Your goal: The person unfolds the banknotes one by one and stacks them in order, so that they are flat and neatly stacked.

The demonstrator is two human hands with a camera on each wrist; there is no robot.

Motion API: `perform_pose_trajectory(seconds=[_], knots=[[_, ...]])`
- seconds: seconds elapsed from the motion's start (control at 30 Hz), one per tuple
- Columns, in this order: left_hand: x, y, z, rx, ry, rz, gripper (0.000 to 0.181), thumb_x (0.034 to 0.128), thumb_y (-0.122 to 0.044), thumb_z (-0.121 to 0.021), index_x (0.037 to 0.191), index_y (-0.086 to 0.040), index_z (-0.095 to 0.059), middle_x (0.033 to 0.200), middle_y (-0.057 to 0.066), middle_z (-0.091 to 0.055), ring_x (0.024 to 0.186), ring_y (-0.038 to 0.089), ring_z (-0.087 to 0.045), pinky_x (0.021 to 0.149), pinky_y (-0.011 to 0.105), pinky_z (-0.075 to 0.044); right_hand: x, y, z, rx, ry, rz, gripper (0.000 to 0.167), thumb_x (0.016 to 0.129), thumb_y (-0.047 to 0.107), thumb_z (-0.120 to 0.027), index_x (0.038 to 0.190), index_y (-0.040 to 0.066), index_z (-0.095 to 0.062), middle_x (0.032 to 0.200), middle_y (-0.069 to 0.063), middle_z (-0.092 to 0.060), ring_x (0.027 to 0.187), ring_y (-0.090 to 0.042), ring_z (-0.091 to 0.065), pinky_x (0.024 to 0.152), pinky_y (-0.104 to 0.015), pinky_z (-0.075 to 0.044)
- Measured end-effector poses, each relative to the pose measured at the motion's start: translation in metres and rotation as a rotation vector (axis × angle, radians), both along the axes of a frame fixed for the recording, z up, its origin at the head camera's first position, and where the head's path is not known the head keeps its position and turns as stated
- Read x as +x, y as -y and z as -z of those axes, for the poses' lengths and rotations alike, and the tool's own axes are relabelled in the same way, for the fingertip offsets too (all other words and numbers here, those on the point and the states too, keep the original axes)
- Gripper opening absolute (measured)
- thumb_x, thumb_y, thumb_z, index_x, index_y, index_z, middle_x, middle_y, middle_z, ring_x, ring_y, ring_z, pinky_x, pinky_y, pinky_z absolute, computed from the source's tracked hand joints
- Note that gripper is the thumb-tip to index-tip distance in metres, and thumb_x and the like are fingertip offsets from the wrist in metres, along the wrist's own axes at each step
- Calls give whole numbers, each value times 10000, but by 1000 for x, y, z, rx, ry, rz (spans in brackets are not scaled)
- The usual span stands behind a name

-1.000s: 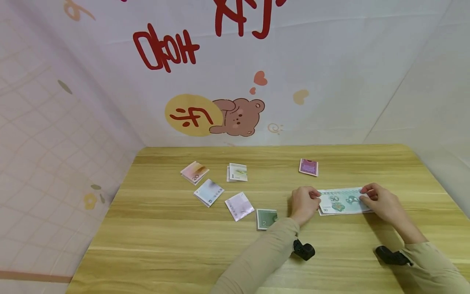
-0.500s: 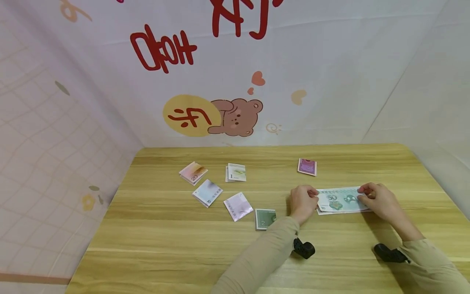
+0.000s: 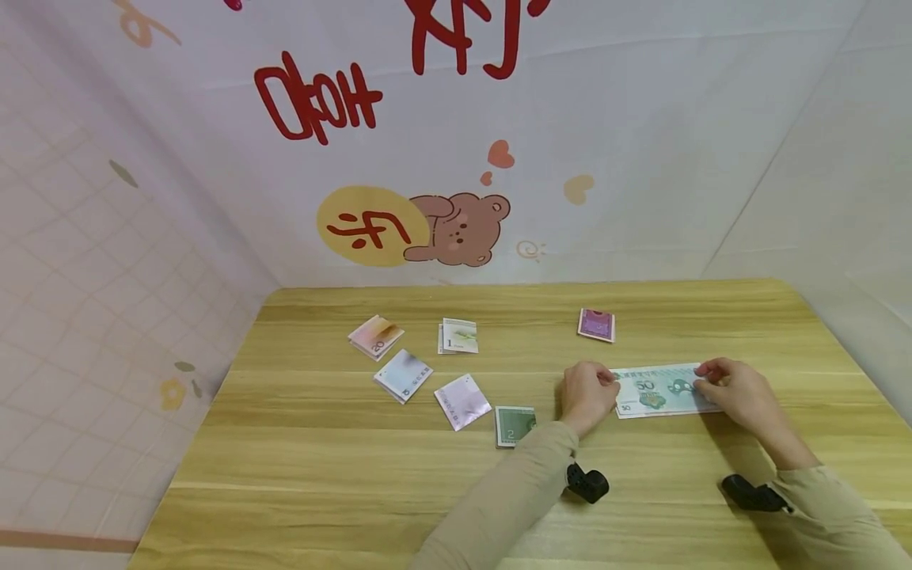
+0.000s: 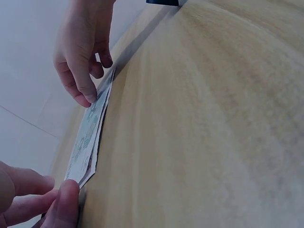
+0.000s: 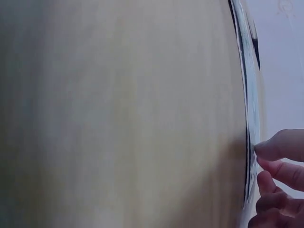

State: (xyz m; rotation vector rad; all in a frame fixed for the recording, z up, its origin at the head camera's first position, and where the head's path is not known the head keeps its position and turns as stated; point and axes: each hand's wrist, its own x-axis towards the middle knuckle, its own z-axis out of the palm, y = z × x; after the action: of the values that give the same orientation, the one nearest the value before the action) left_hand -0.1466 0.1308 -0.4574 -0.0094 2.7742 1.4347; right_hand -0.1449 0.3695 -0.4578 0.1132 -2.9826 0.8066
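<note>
Pale green, the 50 note (image 3: 659,393) is stretched out on or just above the bench (image 3: 321,475), its left end pinched by the left hand (image 3: 588,396) and its right end by the right hand (image 3: 741,400). Compared with half a second ago, its layers line up more closely at the near-left corner, so it seems flatter and neater, while the purple note (image 3: 596,324) lies folded farther back.
</note>
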Motion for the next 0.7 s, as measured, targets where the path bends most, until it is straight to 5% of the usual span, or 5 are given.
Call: perform_pose_trajectory(seconds=[0.13, 0.43, 0.7], knots=[[2, 6, 0, 14, 29, 19, 105, 793, -119, -728, 705, -174, -712, 552, -147, -560, 500, -27, -501, 537, 150, -375, 0, 1, -1, 5, 8, 26, 206, 835, 103, -700, 929, -65, -628, 818, -165, -640, 703, -210, -533, 588, -327, -384], [0, 37, 5, 422, 105, 75, 148, 824, 101, -585, 877, 20, -696, 628, -31, -579, 517, 121, -634, 483, 186, -506, -3, 1, -7, -8, 54, 34, 187, 872, 126, -670, 944, -45, -652, 891, -212, -652, 797, -340, -569, 614, -357, -368], [-3, 78, 0, 463, 78, 86, 155, 871, 69, -558, 935, 33, -695, 658, 57, -656, 582, 162, -673, 558, 275, -560, 1, 3, -19, -101, 139, 41, 298, 981, 222, -554, 1080, -48, -634, 1113, -332, -573, 836, -271, -578, 598, -302, -416]])
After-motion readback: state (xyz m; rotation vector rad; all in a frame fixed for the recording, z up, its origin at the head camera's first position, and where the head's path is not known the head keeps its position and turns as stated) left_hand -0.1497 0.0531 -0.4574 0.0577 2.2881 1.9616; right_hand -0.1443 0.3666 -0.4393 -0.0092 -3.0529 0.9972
